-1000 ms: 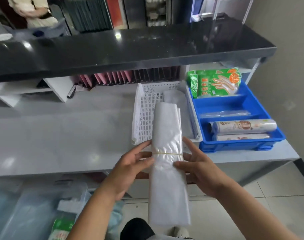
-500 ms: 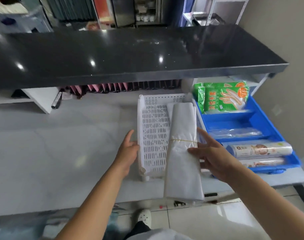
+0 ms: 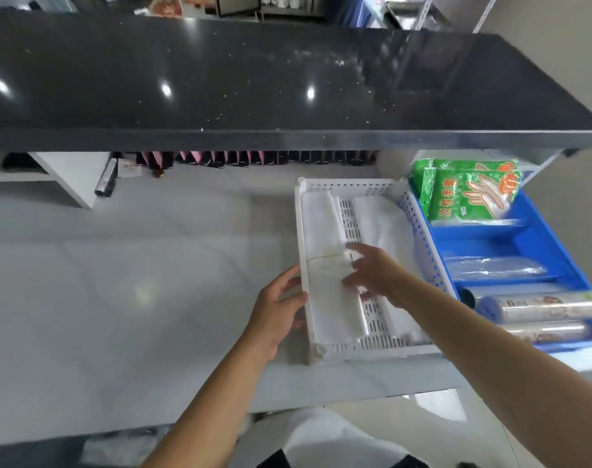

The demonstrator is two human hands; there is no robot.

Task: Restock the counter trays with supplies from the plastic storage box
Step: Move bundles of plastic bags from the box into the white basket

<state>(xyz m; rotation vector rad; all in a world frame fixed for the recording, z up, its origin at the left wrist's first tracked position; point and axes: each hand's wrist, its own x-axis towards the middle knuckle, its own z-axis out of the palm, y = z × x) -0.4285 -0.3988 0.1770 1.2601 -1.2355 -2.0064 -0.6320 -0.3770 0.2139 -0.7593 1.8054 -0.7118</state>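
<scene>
A white perforated tray [image 3: 419,228] sits on the pale counter. Inside it, along its left side, lies a folded bundle of clear plastic bags [image 3: 325,231] bound by a rubber band. A second white bundle [image 3: 382,221] lies along the tray's right side. My left hand [image 3: 277,312] grips the tray's left rim from outside. My right hand [image 3: 372,271] hovers over the banded bundle with its fingers spread, the fingertips touching or just above it; it holds nothing.
A blue divided tray [image 3: 540,238] stands to the right, holding green glove packets [image 3: 470,194] and rolls of film [image 3: 544,309]. A black upper counter [image 3: 254,82] overhangs the back. The pale counter [image 3: 119,282] stretches left. Its front edge runs just below the trays.
The banded bundle has gone from my hands above the tray's front edge into the tray's left side. My right hand has let go of it. My left hand now holds the tray's rim.
</scene>
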